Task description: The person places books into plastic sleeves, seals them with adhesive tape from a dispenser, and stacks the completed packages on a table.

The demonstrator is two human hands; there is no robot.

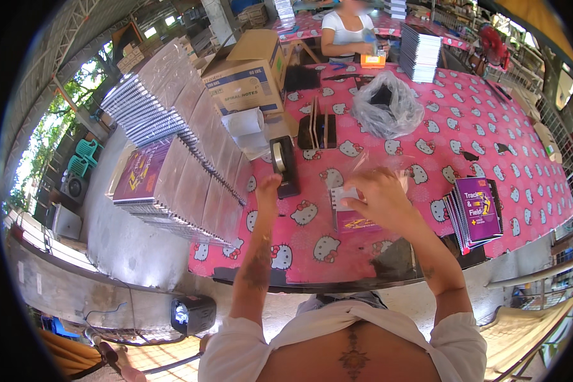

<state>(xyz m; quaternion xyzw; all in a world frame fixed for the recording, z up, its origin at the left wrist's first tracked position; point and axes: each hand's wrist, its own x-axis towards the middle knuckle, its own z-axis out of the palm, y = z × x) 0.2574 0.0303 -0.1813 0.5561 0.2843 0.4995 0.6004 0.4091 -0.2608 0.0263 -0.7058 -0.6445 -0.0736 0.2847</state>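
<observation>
A spiral notebook (363, 223) with a purple cover lies in front of me on the pink table, and clear plastic film (361, 160) shows at its far end. My right hand (383, 198) spreads over its right side, thumb and fingers apart, resting on the notebook or its film. On the left, my left hand (270, 188) is closed at the side of a black tape dispenser (286, 170). Whatever its fingers pinch is too small to make out. A roll of tape (278, 155) sits in the dispenser.
Tall stacks of plastic-wrapped notebooks (172, 172) stand at the left. A smaller purple notebook stack (477, 213) lies right. Beyond are a divided black holder (317, 130), a clear plastic bag (388, 105), a cardboard box (248, 73) and another person (348, 32) at the table's far side.
</observation>
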